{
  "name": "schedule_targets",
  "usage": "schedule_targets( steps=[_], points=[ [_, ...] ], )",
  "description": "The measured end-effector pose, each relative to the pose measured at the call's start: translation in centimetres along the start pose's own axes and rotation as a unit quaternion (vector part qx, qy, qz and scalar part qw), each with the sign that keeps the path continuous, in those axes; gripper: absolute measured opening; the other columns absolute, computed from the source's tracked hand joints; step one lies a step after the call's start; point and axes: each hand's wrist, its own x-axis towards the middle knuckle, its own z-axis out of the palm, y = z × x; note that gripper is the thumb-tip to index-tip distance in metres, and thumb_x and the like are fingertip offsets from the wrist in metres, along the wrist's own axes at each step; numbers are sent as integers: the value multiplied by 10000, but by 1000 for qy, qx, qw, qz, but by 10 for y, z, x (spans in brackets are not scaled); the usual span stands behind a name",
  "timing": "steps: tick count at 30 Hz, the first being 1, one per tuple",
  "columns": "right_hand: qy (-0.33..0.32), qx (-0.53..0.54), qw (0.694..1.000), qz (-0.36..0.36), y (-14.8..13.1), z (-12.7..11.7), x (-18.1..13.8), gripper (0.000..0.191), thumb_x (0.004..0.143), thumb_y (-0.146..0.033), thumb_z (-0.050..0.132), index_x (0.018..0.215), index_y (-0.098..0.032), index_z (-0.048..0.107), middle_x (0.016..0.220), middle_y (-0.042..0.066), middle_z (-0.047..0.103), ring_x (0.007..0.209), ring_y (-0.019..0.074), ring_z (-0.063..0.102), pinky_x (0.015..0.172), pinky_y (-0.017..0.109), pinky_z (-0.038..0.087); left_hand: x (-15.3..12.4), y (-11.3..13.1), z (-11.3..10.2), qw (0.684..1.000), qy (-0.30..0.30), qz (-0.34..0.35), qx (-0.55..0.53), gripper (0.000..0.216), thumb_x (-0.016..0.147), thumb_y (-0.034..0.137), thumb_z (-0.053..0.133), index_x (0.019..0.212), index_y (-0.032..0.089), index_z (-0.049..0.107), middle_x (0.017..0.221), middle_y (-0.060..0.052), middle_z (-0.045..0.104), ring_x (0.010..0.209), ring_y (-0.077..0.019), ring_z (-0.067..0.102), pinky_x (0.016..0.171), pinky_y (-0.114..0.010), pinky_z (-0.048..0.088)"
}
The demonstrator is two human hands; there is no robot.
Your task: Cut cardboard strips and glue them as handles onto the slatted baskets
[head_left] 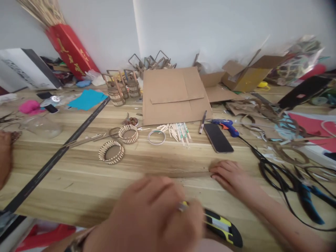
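My left hand [149,210], blurred by motion, reaches in from the lower left. Its fingers are closed around the front part of a black and yellow utility knife [223,225], whose handle sticks out to the right; the blade cannot be made out. My right hand [231,176] comes from the right, low on the wooden table, with fingertips and thumb together at the end of a thin brown strip [194,174]. That strip runs left behind my left hand, which hides part of it. Beyond lie two rings of small sticks [111,161] and a pale hoop [149,138].
Around the right side are a phone [219,138], a blue glue gun [227,126], black scissors [275,175] and blue-handled pliers [309,206]. A cardboard sheet [173,87] and small buckets [117,96] stand at the back. Another person's hand [5,154] is at far left.
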Motion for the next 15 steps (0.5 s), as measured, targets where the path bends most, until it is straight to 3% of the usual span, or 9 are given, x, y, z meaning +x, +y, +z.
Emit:
schedule_targets(
  steps=[2, 4, 6, 8, 11, 15],
  points=[
    [22, -3, 1000, -4, -1, 3, 2, 255, 957, -364, 477, 950, -238, 699, 965, 75, 727, 925, 231, 642, 817, 381, 482, 30, -23, -15, 998, -6, -16, 56, 176, 945, 183, 429, 960, 223, 600, 870, -41, 694, 815, -209, 646, 760, -359, 527],
    [42, -6, 999, -8, -1, 6, 4, 256, 951, -373, 483, 945, -244, 704, 955, 71, 732, 909, 229, 653, 798, 376, 490, 42, -52, -16, 976, -20, -131, 171, 197, 954, 234, 435, 1003, 164, 613, 851, -93, 688, 797, -263, 640, 702, -385, 512],
    [57, -8, 998, -13, -1, 8, 6, 252, 947, -371, 487, 936, -246, 705, 943, 66, 736, 894, 229, 663, 775, 374, 500, 41, -83, -7, 921, -77, -264, 276, 296, 945, 287, 464, 1136, 110, 606, 905, -158, 683, 868, -329, 637, 743, -426, 492],
    [73, -15, 997, -21, -2, 10, 8, 248, 947, -356, 483, 931, -244, 703, 932, 64, 739, 883, 231, 672, 753, 377, 506, 37, -108, 5, 873, -125, -348, 318, 445, 939, 329, 477, 1315, 96, 527, 947, -205, 683, 915, -368, 641, 755, -429, 471],
    [99, -33, 994, -33, -3, 10, 10, 247, 949, -336, 469, 935, -241, 698, 939, 69, 746, 882, 242, 683, 740, 389, 510, 39, -134, 19, 853, -167, -396, 296, 492, 942, 352, 465, 1410, 199, 450, 893, -178, 711, 872, -351, 674, 721, -388, 451],
    [112, -44, 993, -19, -1, 9, 1, 228, 948, -315, 465, 930, -241, 681, 872, 64, 742, 796, 238, 690, 717, 387, 521, 47, -152, 23, 851, -172, -414, 272, 325, 939, 317, 440, 1212, 230, 593, 788, -133, 728, 792, -304, 701, 661, -335, 431]
  ],
)
